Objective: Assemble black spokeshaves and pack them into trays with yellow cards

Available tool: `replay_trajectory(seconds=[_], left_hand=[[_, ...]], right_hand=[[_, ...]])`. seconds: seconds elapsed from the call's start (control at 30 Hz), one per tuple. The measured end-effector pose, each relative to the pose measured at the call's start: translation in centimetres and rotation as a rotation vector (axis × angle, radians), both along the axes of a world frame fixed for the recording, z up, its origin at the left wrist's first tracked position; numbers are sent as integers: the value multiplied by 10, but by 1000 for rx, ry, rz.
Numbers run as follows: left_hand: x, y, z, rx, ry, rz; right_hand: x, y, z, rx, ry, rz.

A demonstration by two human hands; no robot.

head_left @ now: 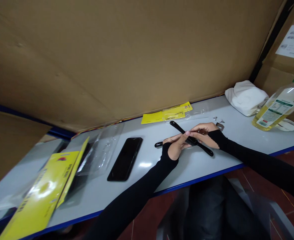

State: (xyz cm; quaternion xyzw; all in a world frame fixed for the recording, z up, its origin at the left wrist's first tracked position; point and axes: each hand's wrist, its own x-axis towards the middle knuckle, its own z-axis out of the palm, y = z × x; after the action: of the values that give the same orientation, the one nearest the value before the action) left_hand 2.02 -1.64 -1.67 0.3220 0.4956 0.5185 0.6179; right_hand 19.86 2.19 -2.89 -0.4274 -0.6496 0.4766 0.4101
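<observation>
A black two-handled tool that looks like a spokeshave (205, 149) is held over the table, slanting from upper left to lower right. My left hand (176, 146) is closed around its middle from the left. From the right, my right hand (206, 132) pinches at the same middle part, its fingertips meeting my left thumb. What lies between the fingertips is hidden. Another black handle end (159, 144) pokes out on the table beside my left hand. Just past my right hand lie a small flat metal piece (220, 126) and some small silvery screws (215, 118).
A black phone (125, 159) lies left of my hands. Yellow cards with clear packaging rest at the back (153, 117) and left (38, 196). On the right are a white cloth (245, 96) and a bottle of yellow liquid (274, 110). Cardboard (136, 56) walls the back.
</observation>
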Motion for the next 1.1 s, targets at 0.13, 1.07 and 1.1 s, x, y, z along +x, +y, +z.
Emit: replay_trajectory(seconds=[0.13,1.07,1.1], left_hand=[[0,0,0,19,-13,40],[-9,-3,-2,157,0,-74],[-9,-3,-2,165,10,-80]], right_hand=[[1,0,3,-25,79,50],[6,4,8,-221,250,22],[5,3,8,-220,251,18]])
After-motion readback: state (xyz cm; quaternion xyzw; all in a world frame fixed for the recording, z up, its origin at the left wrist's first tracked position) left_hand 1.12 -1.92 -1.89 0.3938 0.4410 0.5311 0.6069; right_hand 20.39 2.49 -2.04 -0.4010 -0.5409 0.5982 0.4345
